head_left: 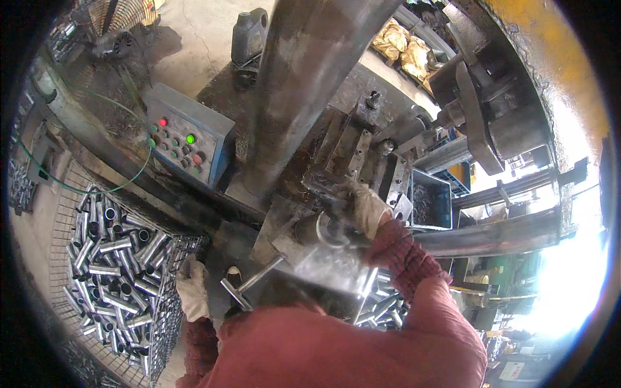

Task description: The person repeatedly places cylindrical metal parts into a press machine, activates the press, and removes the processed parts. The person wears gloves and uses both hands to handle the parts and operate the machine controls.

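Note:
My right hand [364, 207], in a dirty light work glove with a red sleeve, is closed on a short shiny metal tube [318, 229] at the die of a heavy press machine [352, 155]. My left hand [193, 291], also gloved, hangs low beside a wire basket [169, 323] heaped with several cut metal tubes [116, 265]; what it holds, if anything, is not visible. A thin metal lever with a T-shaped end [249, 283] juts out between the two hands.
A blue control box [187, 139] with red and green buttons sits left of the thick steel column [304, 84]. A blue bin [430, 204] of metal scrap stands right of the die. More tubes [378, 304] lie below my right arm. A fan [119, 32] is far left.

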Demonstrator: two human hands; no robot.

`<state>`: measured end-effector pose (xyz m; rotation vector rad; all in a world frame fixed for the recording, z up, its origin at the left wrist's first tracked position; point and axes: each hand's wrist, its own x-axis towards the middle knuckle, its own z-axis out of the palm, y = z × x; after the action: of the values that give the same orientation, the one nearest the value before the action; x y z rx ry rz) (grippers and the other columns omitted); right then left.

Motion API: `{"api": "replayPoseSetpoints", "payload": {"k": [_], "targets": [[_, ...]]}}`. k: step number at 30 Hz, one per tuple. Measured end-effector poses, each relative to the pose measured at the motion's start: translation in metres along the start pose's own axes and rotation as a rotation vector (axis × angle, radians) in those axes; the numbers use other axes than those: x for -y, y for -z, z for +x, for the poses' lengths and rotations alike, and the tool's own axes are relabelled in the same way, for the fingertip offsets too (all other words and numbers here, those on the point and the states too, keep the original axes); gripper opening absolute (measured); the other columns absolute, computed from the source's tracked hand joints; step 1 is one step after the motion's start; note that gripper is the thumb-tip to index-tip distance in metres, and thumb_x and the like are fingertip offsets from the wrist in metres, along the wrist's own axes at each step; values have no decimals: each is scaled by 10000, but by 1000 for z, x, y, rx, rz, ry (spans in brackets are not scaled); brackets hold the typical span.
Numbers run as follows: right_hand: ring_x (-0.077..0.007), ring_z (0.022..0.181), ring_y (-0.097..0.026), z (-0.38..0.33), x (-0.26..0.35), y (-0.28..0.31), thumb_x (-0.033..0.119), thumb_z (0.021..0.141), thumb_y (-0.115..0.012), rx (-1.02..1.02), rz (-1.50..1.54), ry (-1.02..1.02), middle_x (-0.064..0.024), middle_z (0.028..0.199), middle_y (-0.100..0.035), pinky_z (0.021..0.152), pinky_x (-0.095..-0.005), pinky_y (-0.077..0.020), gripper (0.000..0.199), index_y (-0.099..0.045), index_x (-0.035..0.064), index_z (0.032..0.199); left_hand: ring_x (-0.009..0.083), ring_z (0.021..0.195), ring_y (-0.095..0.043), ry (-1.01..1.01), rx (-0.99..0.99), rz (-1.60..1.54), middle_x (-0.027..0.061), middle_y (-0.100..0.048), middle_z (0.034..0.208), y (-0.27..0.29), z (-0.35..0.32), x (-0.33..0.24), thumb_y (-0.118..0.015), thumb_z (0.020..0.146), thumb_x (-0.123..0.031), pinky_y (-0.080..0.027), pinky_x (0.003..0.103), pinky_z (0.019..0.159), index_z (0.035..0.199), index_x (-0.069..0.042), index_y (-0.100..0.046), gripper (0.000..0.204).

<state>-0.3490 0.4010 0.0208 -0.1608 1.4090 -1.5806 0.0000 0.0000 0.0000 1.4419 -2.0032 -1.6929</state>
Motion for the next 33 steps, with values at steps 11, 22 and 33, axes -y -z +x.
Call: {"api": "replayPoseSetpoints", "payload": {"k": [11, 22, 33], "targets": [[-226, 756, -646, 99, 26, -112, 329, 1067, -665, -612, 706, 282, -62, 861, -665, 743, -514, -582, 222, -706, 132, 1159, 231, 1084, -688, -7, 37, -104, 138, -731, 1262, 44, 36, 62, -664, 1109, -351, -546, 362, 976, 1413, 54, -665, 506], [-376, 902, -747, -24, 113, -62, 243, 995, -683, -533, -1820, 243, -205, 1013, -754, 772, -508, -595, 256, -726, 84, 1191, 156, 914, -634, -173, 26, -131, 61, -717, 1063, 19, 14, 37, -724, 1080, -301, -522, 318, 841, 1299, -7, -712, 367], [-429, 916, -774, -51, 100, -12, 146, 912, -660, -443, -2109, 52, -227, 911, -766, 756, -533, -607, 134, -737, 46, 959, 166, 798, -602, -98, -27, -69, 66, -689, 908, 2, 9, 34, -657, 1115, -389, -504, 341, 771, 1082, 2, -744, 401]]}}
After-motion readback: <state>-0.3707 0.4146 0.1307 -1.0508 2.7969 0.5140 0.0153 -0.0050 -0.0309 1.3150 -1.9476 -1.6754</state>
